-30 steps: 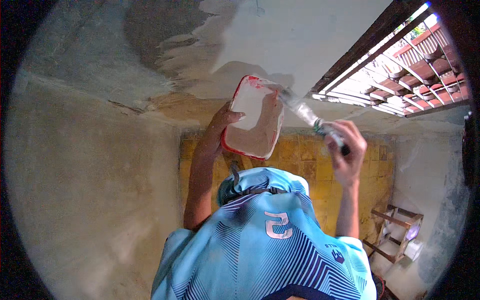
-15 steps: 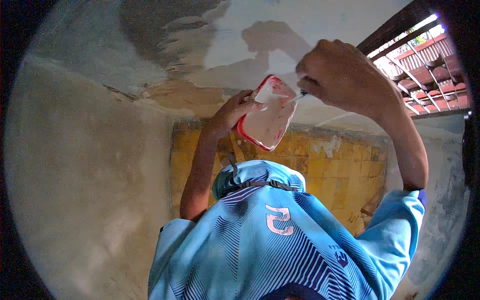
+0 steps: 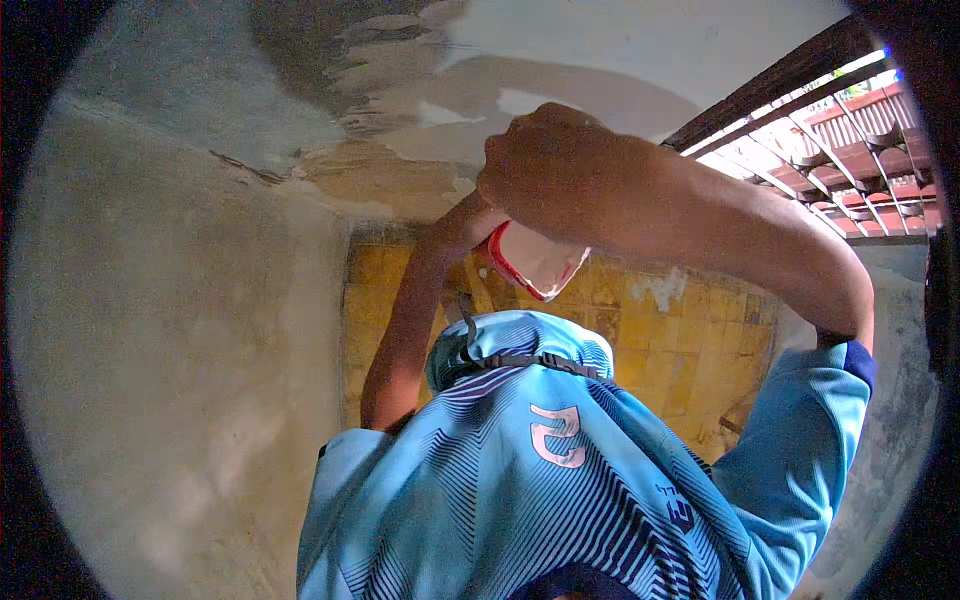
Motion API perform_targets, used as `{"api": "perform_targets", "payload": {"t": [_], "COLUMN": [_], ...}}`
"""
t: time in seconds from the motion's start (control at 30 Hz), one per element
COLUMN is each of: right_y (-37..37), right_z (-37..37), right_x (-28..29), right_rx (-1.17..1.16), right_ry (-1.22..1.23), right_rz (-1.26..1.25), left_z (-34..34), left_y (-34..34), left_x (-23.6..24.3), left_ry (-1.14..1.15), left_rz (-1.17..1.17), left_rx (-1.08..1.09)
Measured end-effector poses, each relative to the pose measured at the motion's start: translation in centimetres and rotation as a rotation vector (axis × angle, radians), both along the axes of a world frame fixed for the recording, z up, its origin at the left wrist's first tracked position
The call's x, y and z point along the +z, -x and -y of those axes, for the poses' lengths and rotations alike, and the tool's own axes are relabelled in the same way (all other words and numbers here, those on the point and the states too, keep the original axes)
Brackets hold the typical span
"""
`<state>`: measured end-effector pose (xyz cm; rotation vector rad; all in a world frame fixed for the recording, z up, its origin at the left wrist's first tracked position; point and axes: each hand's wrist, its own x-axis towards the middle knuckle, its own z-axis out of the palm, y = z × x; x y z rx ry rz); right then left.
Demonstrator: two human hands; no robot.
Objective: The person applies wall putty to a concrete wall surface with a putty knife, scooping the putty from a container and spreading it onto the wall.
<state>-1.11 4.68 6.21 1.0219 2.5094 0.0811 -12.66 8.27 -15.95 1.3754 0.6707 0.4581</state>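
My left hand grips a small red-rimmed plastic container by its left side. Pale, creamy paste coats the inside, and its upper part is hidden behind my right arm. My right hand is a closed fist crossing over the container and my left fingers. What it holds is hidden now; half a second ago a thin-bladed tool, apparently a putty knife, stuck out of it. Beyond the fist is a grey wall with a patchy brownish area to the left.
A barred window opening with a dark frame is at upper right. A bare, stained wall rises on the left. Yellow tiles lie behind my light-blue shirt, and a crack runs near the wall corner.
My right hand has swung left and slightly down from the container's right side, now covering its upper part. The tool's blade has gone out of sight. The left hand still holds the container.
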Motion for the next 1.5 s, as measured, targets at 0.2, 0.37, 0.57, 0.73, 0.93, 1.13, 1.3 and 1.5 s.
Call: {"api": "perform_targets", "payload": {"t": [0.2,0.37,0.57,0.73,0.93,1.13,1.3,1.5], "right_y": [-1.4,-0.1,0.0,-1.2,-2.3,-3.6,-3.1,-1.7], "right_z": [-2.6,-3.9,-6.4,-8.6,-10.7,-10.4,-10.2,-10.4], "right_x": [-0.4,0.1,2.5,-0.8,-1.9,-3.0,-3.2,-3.9], "right_rx": [0.026,-0.049,-0.212,0.091,0.012,-0.097,0.01,0.149], "right_ry": [0.114,0.308,0.649,0.659,0.795,0.888,0.885,0.866], "right_rz": [-0.099,-0.035,0.132,0.035,0.164,0.019,0.042,0.173], "left_z": [-0.2,0.5,0.7,1.4,1.4,1.8,1.3,1.8], "left_y": [0.3,0.5,0.0,-0.1,0.6,-0.2,-1.0,-1.7], "left_x": [0.3,0.4,1.8,0.8,1.4,-0.5,0.9,0.3], "left_ry": [0.091,0.198,0.308,0.419,0.326,0.337,0.32,0.415], "left_rz": [0.086,0.088,0.02,0.035,-0.039,0.043,-0.011,0.116], "left_rx": [-0.115,-0.082,-0.138,-0.132,-0.166,-0.191,-0.255,-0.27]}}
